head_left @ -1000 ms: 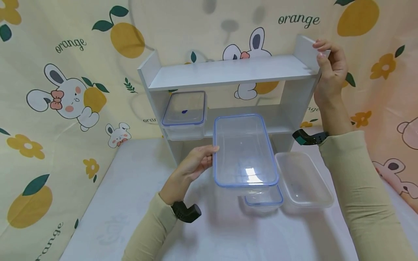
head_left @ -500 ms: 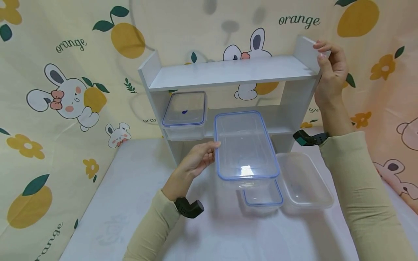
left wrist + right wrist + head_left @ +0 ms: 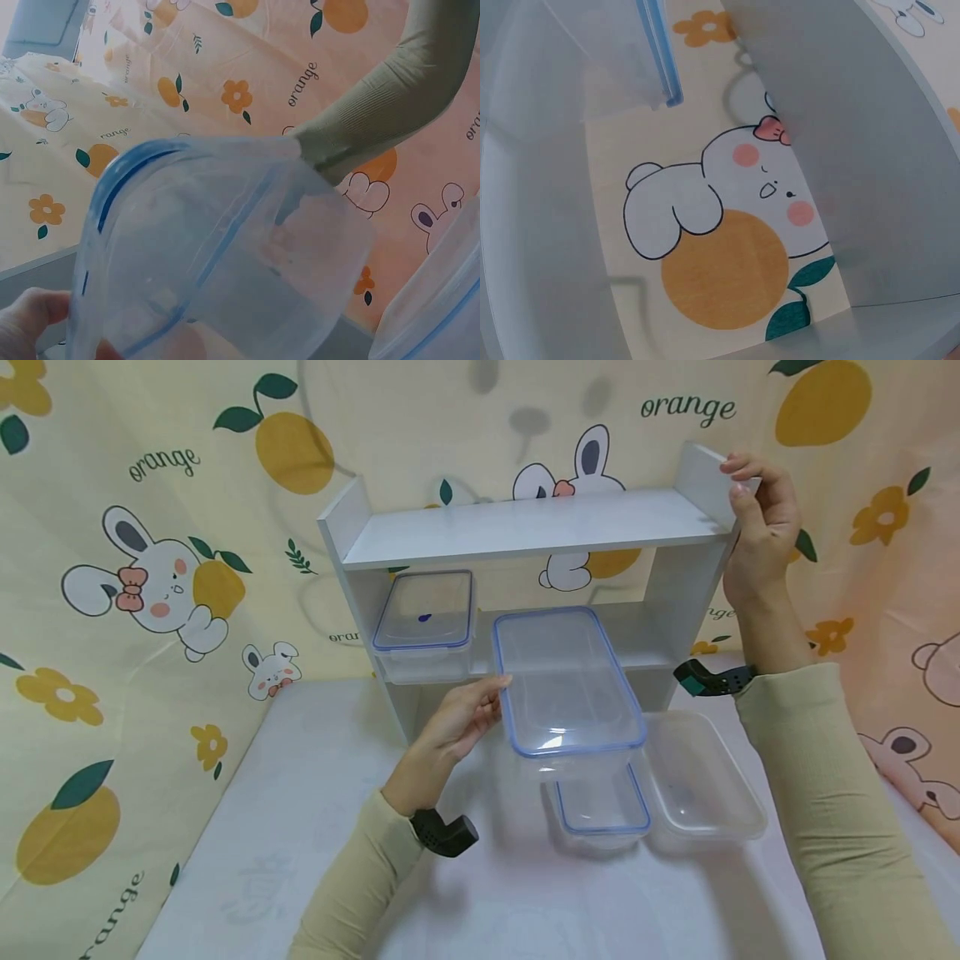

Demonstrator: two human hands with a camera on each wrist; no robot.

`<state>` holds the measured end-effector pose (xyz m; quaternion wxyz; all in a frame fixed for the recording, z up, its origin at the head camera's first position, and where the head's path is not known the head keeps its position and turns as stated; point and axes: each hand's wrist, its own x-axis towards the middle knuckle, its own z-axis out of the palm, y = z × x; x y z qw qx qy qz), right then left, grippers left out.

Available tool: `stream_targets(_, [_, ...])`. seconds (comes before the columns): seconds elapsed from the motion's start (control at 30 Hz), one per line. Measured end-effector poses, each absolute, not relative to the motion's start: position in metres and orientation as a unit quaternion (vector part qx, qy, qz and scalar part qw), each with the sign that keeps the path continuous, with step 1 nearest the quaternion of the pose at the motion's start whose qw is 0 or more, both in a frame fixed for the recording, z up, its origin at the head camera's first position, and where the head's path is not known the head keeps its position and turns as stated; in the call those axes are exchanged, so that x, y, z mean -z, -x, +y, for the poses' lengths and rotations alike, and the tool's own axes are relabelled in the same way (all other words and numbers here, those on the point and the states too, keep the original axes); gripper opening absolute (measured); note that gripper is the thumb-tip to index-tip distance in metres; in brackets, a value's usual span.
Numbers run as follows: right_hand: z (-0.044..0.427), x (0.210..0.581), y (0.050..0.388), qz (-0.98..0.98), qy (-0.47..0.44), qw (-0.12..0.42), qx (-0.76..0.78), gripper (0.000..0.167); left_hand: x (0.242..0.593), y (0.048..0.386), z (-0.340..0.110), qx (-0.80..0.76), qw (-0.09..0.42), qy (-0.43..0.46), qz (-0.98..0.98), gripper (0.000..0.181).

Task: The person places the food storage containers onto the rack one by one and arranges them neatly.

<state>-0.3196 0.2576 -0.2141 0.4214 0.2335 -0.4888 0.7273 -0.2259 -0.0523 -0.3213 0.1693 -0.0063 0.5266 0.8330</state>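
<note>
A large clear food container [image 3: 566,681] with a blue-rimmed lid is held up in front of the white shelf [image 3: 525,531]. My left hand [image 3: 459,722] grips it by its left side, thumb near the lid's rim; the fingers under it are partly hidden. From the left wrist view, the container [image 3: 247,240] fills the middle, with the thumb [image 3: 34,319] at its edge. At the upper right, my right hand [image 3: 765,531] holds the top of the shelf's right side panel. The right wrist view looks into the shelf's compartment, and that hand is out of its sight.
Another lidded container [image 3: 423,618] sits at the left of the middle shelf board. On the white table [image 3: 300,860], a smaller blue-rimmed container [image 3: 603,806] stands beneath the held one, beside a lidless clear container [image 3: 705,777]. Patterned cloth [image 3: 165,735] hangs behind.
My left hand has moved the held container forward and slightly up toward the middle board, showing more of the smaller container below. The right hand has stayed on the side panel.
</note>
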Motion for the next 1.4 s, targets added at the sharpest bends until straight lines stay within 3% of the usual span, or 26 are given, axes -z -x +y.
stream_targets(1.03, [0.258, 0.214, 0.320, -0.491, -0.243, 0.423, -0.722, 0.016, 0.317, 0.246, -0.025, -0.896, 0.072, 0.082, 0.431, 0.012])
stream_targets(1.4, [0.258, 0.214, 0.320, -0.494, -0.240, 0.425, -0.719, 0.017, 0.314, 0.248, -0.018, -0.914, 0.060, 0.064, 0.396, 0.005])
